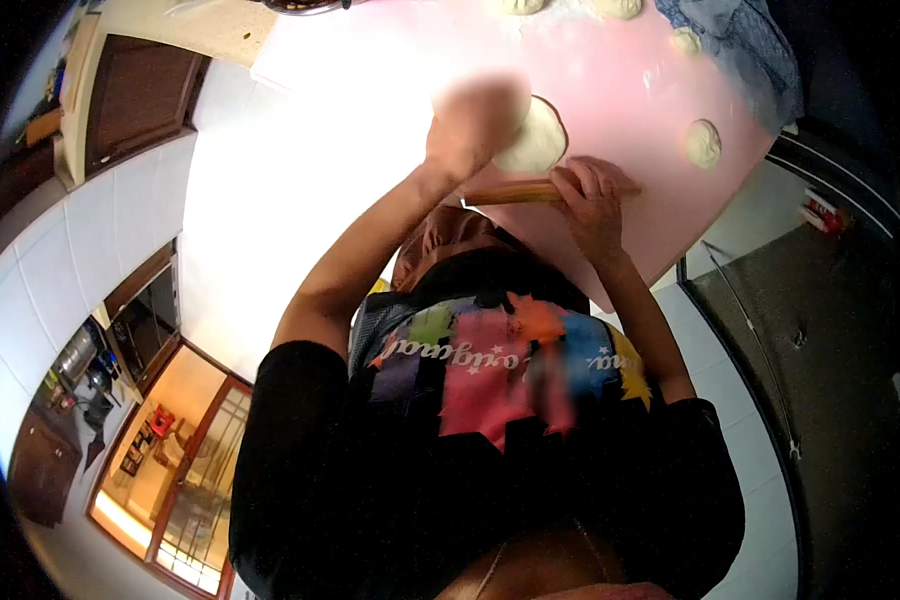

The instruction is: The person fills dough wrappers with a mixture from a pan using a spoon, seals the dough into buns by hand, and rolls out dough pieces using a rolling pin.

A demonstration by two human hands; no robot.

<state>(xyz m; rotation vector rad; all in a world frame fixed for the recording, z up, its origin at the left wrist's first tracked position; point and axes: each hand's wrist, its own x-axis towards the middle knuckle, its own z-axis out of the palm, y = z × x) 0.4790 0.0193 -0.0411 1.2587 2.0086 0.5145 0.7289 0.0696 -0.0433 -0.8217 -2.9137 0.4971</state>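
A flattened round of dough [535, 138] lies on a pink work surface [650, 110]. My left hand [467, 120] is over the left edge of this round, and its fingers are smeared by motion, so their grip does not show. My right hand [590, 195] is wrapped round a wooden rolling pin [520, 193], which lies crosswise just below the dough. The pin's right end is partly in shadow.
More dough pieces sit around: one at the right [703, 143], a small one [686, 40], and others along the top edge [618, 8]. A blue cloth [745, 65] covers the upper right corner. Strong glare washes out the left side.
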